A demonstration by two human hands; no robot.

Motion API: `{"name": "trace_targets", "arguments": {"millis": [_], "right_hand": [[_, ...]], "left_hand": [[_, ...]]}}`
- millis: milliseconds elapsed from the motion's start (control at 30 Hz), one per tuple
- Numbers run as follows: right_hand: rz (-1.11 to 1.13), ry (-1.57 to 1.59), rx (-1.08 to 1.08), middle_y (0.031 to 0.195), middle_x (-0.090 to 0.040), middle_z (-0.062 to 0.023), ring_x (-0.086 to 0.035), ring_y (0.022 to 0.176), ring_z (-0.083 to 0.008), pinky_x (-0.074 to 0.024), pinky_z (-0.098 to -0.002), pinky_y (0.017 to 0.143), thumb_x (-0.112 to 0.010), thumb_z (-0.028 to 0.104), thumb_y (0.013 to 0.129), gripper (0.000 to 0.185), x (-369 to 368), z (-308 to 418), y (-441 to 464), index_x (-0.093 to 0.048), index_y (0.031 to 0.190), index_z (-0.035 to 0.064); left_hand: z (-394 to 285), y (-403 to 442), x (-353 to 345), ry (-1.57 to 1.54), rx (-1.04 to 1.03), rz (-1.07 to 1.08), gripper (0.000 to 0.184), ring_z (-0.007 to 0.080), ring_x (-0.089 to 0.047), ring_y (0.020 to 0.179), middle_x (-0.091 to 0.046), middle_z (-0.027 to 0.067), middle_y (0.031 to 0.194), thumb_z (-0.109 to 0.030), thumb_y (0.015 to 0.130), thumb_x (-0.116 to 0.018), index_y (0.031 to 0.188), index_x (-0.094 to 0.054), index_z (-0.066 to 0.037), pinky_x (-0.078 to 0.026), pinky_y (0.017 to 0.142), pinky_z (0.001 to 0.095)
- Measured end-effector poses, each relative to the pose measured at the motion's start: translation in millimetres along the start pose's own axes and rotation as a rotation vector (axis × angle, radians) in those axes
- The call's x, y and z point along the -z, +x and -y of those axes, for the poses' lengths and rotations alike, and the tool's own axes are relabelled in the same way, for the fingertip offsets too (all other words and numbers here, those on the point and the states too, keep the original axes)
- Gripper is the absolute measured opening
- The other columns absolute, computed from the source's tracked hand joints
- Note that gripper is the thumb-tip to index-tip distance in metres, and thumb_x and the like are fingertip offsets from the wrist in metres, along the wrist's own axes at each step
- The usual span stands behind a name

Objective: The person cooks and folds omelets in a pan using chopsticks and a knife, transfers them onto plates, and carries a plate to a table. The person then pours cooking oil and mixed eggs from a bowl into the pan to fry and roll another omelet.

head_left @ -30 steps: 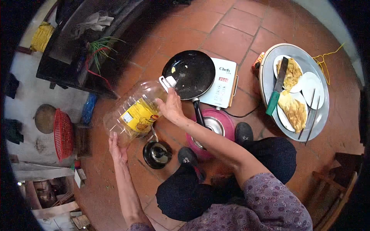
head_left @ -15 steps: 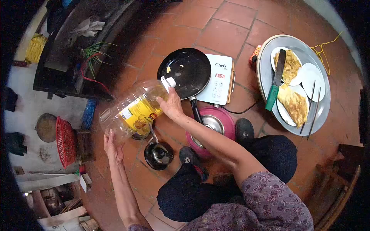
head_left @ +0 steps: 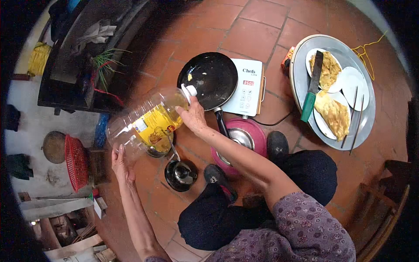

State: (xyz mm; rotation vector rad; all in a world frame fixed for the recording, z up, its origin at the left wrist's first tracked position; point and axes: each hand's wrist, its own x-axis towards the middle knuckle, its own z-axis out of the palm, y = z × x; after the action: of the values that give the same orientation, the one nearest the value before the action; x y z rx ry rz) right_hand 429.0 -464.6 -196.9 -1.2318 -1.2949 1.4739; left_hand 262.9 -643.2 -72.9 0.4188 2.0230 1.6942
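A large clear plastic oil bottle with a yellow label lies tilted nearly on its side, its white-capped neck over the left rim of a black frying pan. My right hand grips it just below the neck. Under its base, at the far left, my left hand supports it with the fingers against the plastic. The pan sits on a white induction cooker whose red display is lit, and a few pale food scraps lie in it. No stream from the spout can be made out.
To the right, a round metal tray bears plates of fried egg, a green-handled knife and chopsticks. A pink pot and a small dark pan stand near my feet. A red basket leans at left.
The base of the bottle and my left hand have shifted slightly left. My right hand keeps its hold near the neck, and the view has moved a little.
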Motion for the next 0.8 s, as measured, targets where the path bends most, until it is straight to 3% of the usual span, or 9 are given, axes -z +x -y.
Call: {"name": "trace_targets", "arguments": {"millis": [400,467,800], "right_hand": [[0.005,0.008,-0.028,0.096,-0.061,-0.0187,-0.06,0.088,-0.0305,-0.0458,-0.038,0.08,-0.066,0.019,0.072,0.048,-0.8,1.1,5.7,-0.047,0.111,-0.0007],[-0.078,0.018,0.048,0.096,-0.061,-0.0184,-0.06,0.088,-0.0295,-0.0457,-0.0377,0.08,-0.066,0.02,0.072,0.048,-4.5,-0.9,6.3,-0.047,0.111,-0.0003],[-0.043,0.006,0.047,0.095,-0.061,-0.0174,-0.059,0.089,-0.0282,-0.046,-0.0375,0.079,-0.066,0.02,0.072,0.048,2.2,4.9,6.0,-0.047,0.111,-0.0002]], "left_hand": [[-22.1,-3.3,-9.0,0.078,0.028,-0.015,0.056,0.0173,-0.052,0.103,-0.051,0.0038,0.118,-0.021,0.08,-0.066,0.128,-0.042,-0.011,-0.047,0.077,0.0362],[-20.6,1.2,-7.4,0.048,-0.015,0.031,0.057,0.0171,-0.051,0.105,-0.051,0.0031,0.119,-0.022,0.079,-0.067,0.129,-0.041,-0.012,-0.045,0.078,0.0381],[-13.6,3.0,-0.8,0.076,0.029,0.033,0.061,0.0169,-0.042,0.115,-0.049,0.0011,0.123,-0.029,0.077,-0.068,0.13,-0.041,-0.017,-0.036,0.082,0.0448]]}}
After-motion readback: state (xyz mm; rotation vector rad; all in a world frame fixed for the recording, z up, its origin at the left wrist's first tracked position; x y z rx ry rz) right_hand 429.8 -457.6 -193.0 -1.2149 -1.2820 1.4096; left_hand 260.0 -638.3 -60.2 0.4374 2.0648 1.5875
